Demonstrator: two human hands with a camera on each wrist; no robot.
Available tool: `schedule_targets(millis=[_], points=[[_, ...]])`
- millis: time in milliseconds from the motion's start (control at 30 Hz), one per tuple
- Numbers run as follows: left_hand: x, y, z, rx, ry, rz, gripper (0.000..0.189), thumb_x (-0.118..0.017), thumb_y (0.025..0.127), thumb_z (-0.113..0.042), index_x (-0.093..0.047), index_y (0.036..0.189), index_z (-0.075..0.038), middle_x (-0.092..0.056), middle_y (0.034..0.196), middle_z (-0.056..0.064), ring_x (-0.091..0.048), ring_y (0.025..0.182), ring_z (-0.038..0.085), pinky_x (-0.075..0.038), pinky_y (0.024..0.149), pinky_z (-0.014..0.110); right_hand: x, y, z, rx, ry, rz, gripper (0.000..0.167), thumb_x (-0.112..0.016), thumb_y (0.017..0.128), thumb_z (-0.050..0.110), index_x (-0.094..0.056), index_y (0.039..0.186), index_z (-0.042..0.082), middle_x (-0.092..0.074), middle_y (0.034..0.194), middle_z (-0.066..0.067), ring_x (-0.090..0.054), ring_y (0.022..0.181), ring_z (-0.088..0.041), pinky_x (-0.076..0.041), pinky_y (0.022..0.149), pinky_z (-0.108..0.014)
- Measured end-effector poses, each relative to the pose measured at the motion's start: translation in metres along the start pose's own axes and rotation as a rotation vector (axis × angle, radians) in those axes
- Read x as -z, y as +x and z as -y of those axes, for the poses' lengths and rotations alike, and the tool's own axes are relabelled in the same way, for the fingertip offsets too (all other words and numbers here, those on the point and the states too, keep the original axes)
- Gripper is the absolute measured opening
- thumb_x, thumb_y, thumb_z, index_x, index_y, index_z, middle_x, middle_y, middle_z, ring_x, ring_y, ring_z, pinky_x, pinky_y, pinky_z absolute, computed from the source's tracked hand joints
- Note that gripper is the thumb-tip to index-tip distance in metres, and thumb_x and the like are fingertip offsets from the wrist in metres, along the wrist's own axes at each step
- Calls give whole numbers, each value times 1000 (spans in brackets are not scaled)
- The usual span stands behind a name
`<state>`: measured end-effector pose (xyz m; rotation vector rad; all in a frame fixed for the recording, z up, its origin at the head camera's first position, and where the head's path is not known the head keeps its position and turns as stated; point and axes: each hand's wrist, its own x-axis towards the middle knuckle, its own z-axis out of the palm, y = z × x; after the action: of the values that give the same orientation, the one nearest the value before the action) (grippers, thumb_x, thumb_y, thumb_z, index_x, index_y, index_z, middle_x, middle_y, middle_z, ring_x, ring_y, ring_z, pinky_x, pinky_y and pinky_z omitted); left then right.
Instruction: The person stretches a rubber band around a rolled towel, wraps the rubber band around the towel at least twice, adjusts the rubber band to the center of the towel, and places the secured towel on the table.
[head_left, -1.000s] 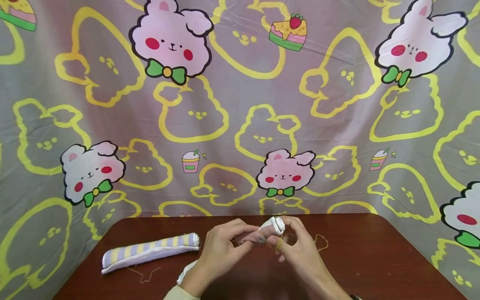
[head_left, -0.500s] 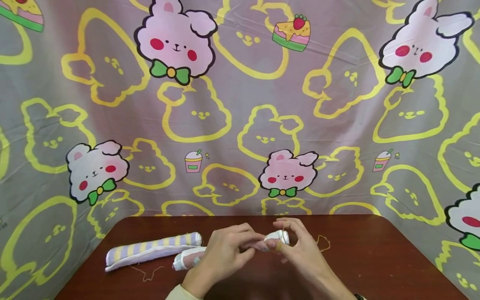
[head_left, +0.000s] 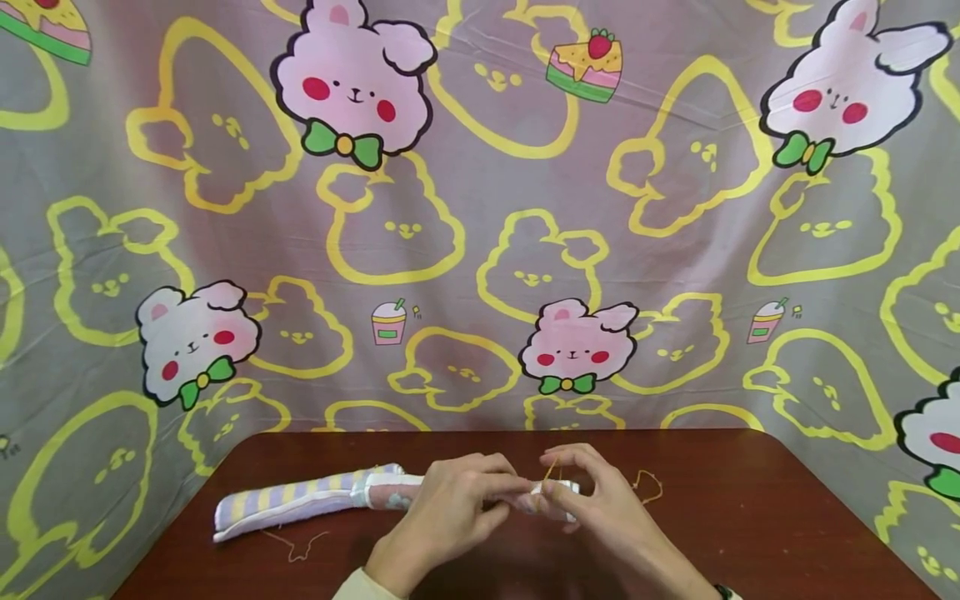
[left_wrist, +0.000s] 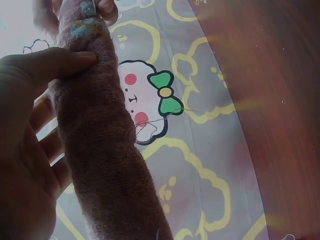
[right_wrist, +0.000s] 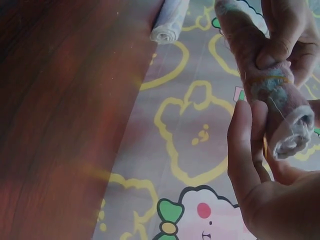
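Note:
My left hand grips a rolled pink towel with white edges and teal patches, its thumb pressing on top. Around the roll near its right end runs a thin yellow string. My right hand is at that end, holding a strand of the string by its fingers; part of this grip is hidden in the head view. Rolled layers show at the towel's white end in the right wrist view. The roll's left end overlaps the striped roll in the head view; whether they touch I cannot tell.
A purple-and-yellow striped rolled towel lies on the left of the brown table. A loose thread lies in front of it. Beyond the right hand, a loop of yellow string shows. A printed cloth hangs behind.
The pink towel roll has tilted: its right end came down and its left end rose into view beside the striped roll. A yellow strand now stretches up to my right fingers.

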<state>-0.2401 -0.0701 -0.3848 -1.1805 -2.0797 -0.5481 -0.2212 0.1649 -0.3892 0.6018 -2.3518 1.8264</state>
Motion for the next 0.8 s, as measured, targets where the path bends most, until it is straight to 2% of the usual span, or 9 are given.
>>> schedule_targets(millis=[167,433,633,800], points=[[1,1,1,-12,-37,7,34,-86,76,-5,-85,103,-26,-72,97,-19,-62,83,-4,-47,68,12,7,1,-2,34,77,95,31,-54,102,7,-67,128,-5,-60,132,-20,-67,90,-21,-61,56,-49],[6,2,4,80,-299,3,36,-80,82,2,-84,107,-23,-73,102,-19,-58,81,-7,-45,71,10,15,7,-10,76,213,200,40,-37,107,8,-68,125,-10,-62,132,-22,-70,89,-21,-62,60,-52],[6,2,4,152,-385,1,38,-78,82,5,-84,108,-23,-73,103,-20,-60,82,-4,-48,71,15,15,8,-15,81,207,227,43,-35,111,11,-66,129,-12,-61,133,-27,-70,93,-23,-61,61,-59],[4,1,6,167,-430,-30,35,-79,85,4,-83,108,-22,-74,101,-18,-63,84,-1,-51,71,17,16,11,-19,97,224,243,42,-38,114,13,-64,132,-15,-69,123,-10,-70,82,-20,-62,60,-55]])
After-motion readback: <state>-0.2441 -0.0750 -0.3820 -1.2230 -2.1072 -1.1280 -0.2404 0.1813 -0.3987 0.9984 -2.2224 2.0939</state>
